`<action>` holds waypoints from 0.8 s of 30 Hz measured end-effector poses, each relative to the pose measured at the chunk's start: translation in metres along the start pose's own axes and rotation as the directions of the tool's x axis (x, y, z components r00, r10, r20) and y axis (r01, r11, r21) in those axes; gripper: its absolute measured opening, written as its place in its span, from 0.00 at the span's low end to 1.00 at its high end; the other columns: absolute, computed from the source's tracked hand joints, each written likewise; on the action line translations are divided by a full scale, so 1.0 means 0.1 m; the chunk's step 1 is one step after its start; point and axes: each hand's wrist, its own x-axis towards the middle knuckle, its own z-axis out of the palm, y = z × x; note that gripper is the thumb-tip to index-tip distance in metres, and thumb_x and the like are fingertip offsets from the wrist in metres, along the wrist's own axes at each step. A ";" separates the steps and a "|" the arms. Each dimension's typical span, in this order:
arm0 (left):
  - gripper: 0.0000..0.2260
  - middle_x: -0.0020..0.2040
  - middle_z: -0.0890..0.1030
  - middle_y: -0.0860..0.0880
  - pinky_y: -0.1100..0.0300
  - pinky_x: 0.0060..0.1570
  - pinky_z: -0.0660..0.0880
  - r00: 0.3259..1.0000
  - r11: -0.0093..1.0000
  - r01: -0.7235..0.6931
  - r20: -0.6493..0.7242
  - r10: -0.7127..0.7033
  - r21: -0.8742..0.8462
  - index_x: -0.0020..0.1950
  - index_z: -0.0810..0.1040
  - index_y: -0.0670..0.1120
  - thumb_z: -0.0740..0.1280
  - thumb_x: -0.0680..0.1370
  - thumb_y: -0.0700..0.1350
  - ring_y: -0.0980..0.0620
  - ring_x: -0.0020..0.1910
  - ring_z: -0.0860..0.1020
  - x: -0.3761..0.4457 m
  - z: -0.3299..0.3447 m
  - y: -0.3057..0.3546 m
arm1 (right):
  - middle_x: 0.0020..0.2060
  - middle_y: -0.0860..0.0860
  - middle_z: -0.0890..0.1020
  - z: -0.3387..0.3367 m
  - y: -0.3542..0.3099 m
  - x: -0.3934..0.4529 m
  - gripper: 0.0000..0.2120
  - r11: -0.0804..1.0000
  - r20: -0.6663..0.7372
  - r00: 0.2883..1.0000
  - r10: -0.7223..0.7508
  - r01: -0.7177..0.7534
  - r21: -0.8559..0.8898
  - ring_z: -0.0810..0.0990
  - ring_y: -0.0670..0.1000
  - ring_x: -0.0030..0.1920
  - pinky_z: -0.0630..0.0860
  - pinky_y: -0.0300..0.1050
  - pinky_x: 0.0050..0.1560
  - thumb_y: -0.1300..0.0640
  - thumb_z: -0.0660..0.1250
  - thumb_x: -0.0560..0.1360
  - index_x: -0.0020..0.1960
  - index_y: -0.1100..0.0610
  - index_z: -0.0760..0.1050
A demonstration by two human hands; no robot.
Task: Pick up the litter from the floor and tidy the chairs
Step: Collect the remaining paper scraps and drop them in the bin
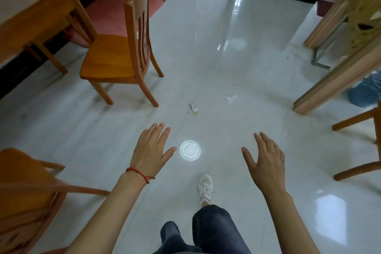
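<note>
While both arms are stretched forward, the left hand and the right hand are held above the floor with fingers spread, nothing being gripped. A round plastic lid is seen between them, and paper scraps lie further ahead, near the wooden chair.

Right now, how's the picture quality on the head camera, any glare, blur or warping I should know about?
Head view: window glare streaks down the glossy floor, with a softer patch at lower right; the chair at lower left is motion-blurred; wide-angle warping bends the table and the wooden frame at the edges; the plastic lid, the paper scraps and both hands, left and right, look sharp.
</note>
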 end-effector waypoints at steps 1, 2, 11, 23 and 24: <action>0.34 0.59 0.77 0.37 0.42 0.56 0.71 1.000 1.000 0.011 0.002 -0.011 0.000 0.60 0.76 0.37 0.43 0.79 0.62 0.37 0.59 0.75 0.21 -0.02 0.02 | 0.64 0.61 0.73 0.00 0.03 0.23 0.24 1.000 0.008 1.000 -0.005 0.005 0.006 0.70 0.62 0.64 0.64 0.58 0.62 0.50 0.66 0.73 0.64 0.62 0.70; 0.34 0.59 0.77 0.37 0.42 0.56 0.71 1.000 1.000 0.023 0.004 -0.023 -0.005 0.60 0.76 0.37 0.43 0.79 0.62 0.37 0.59 0.75 0.40 -0.05 0.04 | 0.64 0.61 0.73 0.00 0.05 0.45 0.24 1.000 0.018 1.000 -0.009 0.008 0.010 0.70 0.62 0.64 0.64 0.58 0.62 0.50 0.66 0.74 0.65 0.62 0.70; 0.35 0.59 0.77 0.36 0.42 0.55 0.71 0.994 0.995 0.099 0.040 -0.097 -0.027 0.61 0.76 0.38 0.43 0.79 0.63 0.36 0.58 0.75 1.86 -0.21 0.01 | 0.65 0.59 0.72 0.15 -0.03 2.10 0.24 0.997 0.087 0.994 -0.073 0.070 0.044 0.69 0.60 0.65 0.62 0.56 0.63 0.50 0.65 0.75 0.65 0.61 0.69; 0.34 0.59 0.77 0.36 0.41 0.55 0.71 0.984 0.995 0.092 0.157 -0.083 -0.048 0.61 0.75 0.37 0.43 0.79 0.62 0.36 0.58 0.75 3.96 0.08 -0.85 | 0.62 0.59 0.75 1.04 -0.46 4.13 0.21 0.993 0.167 0.985 -0.039 0.020 0.113 0.72 0.60 0.62 0.65 0.56 0.62 0.51 0.66 0.75 0.64 0.62 0.71; 0.34 0.59 0.77 0.37 0.41 0.55 0.71 0.984 0.995 0.087 0.161 -0.079 -0.043 0.61 0.75 0.37 0.42 0.79 0.61 0.36 0.58 0.75 4.11 0.11 -0.91 | 0.62 0.59 0.75 1.12 -0.50 4.27 0.22 0.993 0.185 0.982 -0.033 0.011 0.116 0.72 0.59 0.63 0.64 0.56 0.62 0.51 0.66 0.75 0.64 0.61 0.71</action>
